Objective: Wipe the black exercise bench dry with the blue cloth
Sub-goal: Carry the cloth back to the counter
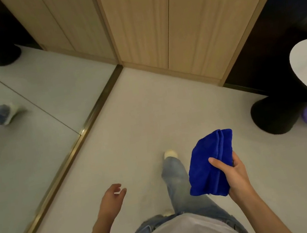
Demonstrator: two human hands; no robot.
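You stand on a pale grey floor (130,130), with a light wooden cabinet front (172,20) across the top of the frame and a mirrored wall (10,90) at the left. Your right hand (233,174) grips a folded deep-blue terry cloth (208,164) right of lower centre, thumb laid across it. Your left hand (112,201), at lower centre, hangs loosely curled and holds nothing.

No readable text, label or number shows anywhere.

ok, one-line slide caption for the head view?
Folded blue cloth in the right hand over the floor, left hand empty, mirror on the left, wood cabinets ahead; bench not in view.
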